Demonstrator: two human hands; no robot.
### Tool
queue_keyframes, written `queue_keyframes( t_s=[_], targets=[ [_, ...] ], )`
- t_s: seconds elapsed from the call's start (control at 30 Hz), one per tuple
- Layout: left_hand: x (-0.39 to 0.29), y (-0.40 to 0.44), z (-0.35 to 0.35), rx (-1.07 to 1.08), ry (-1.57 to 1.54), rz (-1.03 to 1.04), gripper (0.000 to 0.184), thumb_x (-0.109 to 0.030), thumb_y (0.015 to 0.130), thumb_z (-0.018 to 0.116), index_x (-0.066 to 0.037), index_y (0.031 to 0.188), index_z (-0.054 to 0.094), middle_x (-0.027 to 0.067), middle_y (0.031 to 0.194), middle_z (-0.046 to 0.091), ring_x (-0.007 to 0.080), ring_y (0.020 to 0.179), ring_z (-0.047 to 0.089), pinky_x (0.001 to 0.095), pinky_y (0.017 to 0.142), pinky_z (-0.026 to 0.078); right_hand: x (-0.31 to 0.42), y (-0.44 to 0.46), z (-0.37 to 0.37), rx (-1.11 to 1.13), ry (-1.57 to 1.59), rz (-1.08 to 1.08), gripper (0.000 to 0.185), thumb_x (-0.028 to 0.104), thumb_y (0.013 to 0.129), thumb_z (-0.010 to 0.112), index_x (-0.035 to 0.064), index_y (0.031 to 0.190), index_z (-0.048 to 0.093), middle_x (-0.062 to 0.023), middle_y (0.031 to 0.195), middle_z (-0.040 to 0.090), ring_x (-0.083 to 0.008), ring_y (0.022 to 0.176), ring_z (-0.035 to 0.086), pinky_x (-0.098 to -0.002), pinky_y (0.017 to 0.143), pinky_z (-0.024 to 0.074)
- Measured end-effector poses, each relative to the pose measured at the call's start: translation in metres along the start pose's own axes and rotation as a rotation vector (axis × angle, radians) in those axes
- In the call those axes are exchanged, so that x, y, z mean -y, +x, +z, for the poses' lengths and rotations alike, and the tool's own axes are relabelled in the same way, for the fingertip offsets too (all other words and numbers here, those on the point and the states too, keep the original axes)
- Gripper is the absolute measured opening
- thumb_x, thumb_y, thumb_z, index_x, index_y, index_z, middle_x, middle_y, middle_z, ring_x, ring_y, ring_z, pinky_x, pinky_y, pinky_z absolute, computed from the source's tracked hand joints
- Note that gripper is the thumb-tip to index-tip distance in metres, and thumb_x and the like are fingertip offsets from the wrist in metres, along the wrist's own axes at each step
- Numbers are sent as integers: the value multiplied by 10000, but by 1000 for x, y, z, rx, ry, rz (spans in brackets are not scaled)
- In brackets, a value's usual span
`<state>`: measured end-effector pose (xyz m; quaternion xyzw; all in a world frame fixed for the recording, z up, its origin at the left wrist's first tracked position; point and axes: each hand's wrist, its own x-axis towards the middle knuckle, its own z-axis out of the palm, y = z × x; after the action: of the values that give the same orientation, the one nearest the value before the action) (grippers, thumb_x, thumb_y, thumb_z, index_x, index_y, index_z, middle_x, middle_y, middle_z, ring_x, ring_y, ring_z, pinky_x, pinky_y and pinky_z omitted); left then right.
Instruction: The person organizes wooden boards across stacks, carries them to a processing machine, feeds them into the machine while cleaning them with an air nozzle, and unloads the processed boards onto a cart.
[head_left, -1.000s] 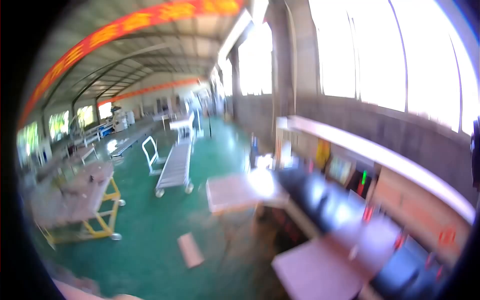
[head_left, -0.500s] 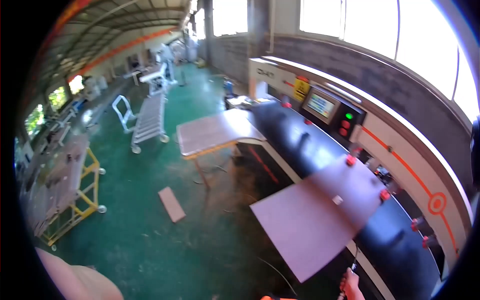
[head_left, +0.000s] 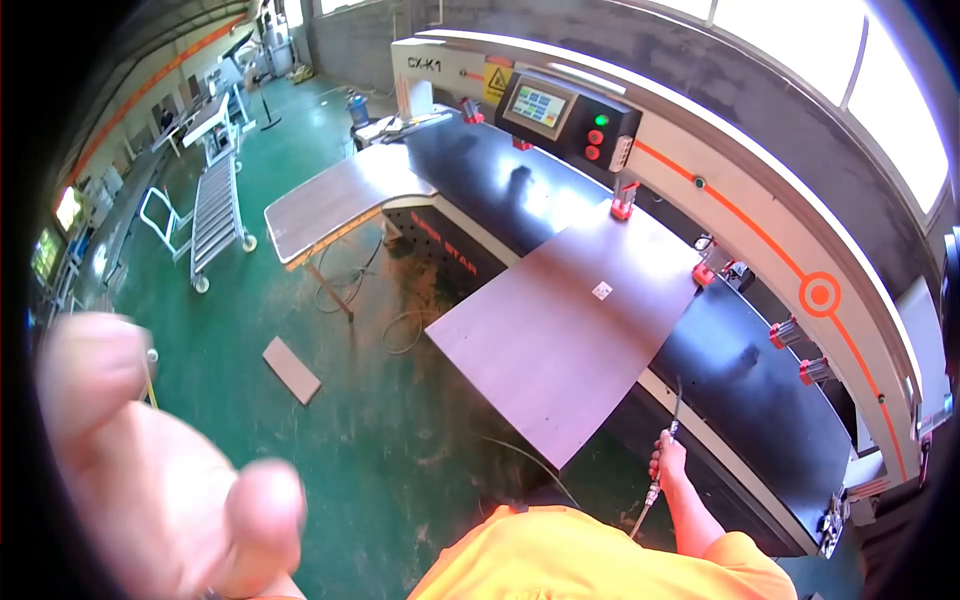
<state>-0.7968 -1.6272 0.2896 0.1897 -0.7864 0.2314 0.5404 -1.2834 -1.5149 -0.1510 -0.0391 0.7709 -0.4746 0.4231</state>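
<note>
My right hand (head_left: pixel 668 458) is wrapped round an air blow gun (head_left: pixel 675 425) with a thin nozzle pointing up toward the machine table; its hose runs down from my fist. Close to the camera at the left, my left hand (head_left: pixel 170 490) is raised and blurred, its thumb apart from the fingers and nothing visible between them. A large flat brownish panel (head_left: pixel 560 340) with a small white label (head_left: pixel 601 290) lies partly on the black machine table (head_left: pixel 740 370), its near corner overhanging the edge. Neither hand touches the panel.
The machine's beam carries a control screen (head_left: pixel 540 106), buttons and several red-tipped clamps (head_left: pixel 703 274). A side table (head_left: pixel 330 205) adjoins the machine. On the green floor lie a small board strip (head_left: pixel 292 370) and loose cables; a roller cart (head_left: pixel 215 215) stands farther left.
My left hand has come up into view at the left. My view has tilted down and turned right, showing more of my right arm and orange shirt. The blow gun stays in my right hand.
</note>
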Motion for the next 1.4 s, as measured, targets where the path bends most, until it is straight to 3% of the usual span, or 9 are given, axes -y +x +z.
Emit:
queue_keyframes(
  t_s=[0.13, 0.3, 0.43, 0.6, 0.77, 0.8, 0.87, 1.07, 1.4],
  targets=[
    [24, -83, 46, 163, 17, -379, 327, -123, 753, 718, 17, 996, 551, 139, 967, 553, 268, 886, 524, 364, 771, 427, -8, -15, 12, 125, -2, -16, 332, 385, 968, 500, 87, 824, 484, 0, 533, 414, -129, 384, 409, -306, 360, 364],
    [0, -292, 132, 363, -297, -1171, 307, -57, 718, 743, -20, 981, 590, 38, 862, 569, 141, 727, 559, 275, 606, 470, -18, -15, 3, 182, -13, -53, 326, 361, 981, 488, 70, 836, 482, -22, 539, 451, -161, 390, 465, -328, 368, 428],
    [-88, -410, 187, 639, -543, -1514, 454, -109, 739, 780, 30, 1130, 595, 56, 838, 647, 128, 745, 610, 279, 711, 524, -14, 0, -16, 161, -23, -63, 330, 357, 980, 493, 57, 844, 482, -34, 542, 463, -173, 396, 487, -337, 377, 449],
    [-158, -428, 237, 661, -714, -1959, 591, -153, 784, 772, 81, 1260, 512, 66, 897, 665, 106, 769, 616, 260, 691, 523, 4, 35, -22, 172, -26, -56, 339, 367, 977, 496, 55, 847, 480, -37, 549, 465, -175, 403, 491, -341, 379, 449],
    [-171, -445, 290, 552, -617, -2230, 701, -202, 798, 762, 83, 1339, 421, 63, 895, 626, 111, 706, 585, 248, 571, 486, 35, 84, -29, 187, -95, -27, 349, 356, 968, 515, 27, 854, 507, -44, 551, 467, -177, 399, 496, -318, 351, 423],
    [-171, -443, 300, 545, -565, -2244, 711, -208, 802, 758, 85, 1347, 407, 68, 903, 623, 111, 705, 580, 247, 564, 484, 40, 98, -32, 202, -104, -27, 369, 409, 964, 505, 59, 849, 483, -31, 553, 457, -169, 399, 479, -339, 350, 416],
    [-171, -442, 317, 527, -482, -2271, 751, -219, 811, 749, 90, 1376, 363, 77, 903, 617, 115, 709, 572, 244, 544, 476, 53, 128, -40, 100, -89, -6, 375, 419, 951, 511, 62, 840, 484, -23, 536, 436, -158, 382, 451, -331, 343, 389],
    [-180, -460, 353, 219, -661, -2390, 408, -182, 856, 707, 29, 1152, 522, 94, 1011, 630, 167, 806, 598, 323, 652, 495, 101, 195, -79, 14, 80, 35, 375, 463, 949, 493, 109, 828, 465, 8, 528, 401, -127, 374, 410, -303, 337, 354],
    [-186, -440, 371, -102, -688, -2443, 362, -117, 863, 681, 20, 1160, 526, 127, 1129, 610, 260, 1029, 602, 411, 888, 485, 132, 221, -72, 105, 101, 91, 383, 475, 943, 521, 107, 862, 457, 5, 548, 412, -135, 397, 418, -304, 359, 371]
  ],
)
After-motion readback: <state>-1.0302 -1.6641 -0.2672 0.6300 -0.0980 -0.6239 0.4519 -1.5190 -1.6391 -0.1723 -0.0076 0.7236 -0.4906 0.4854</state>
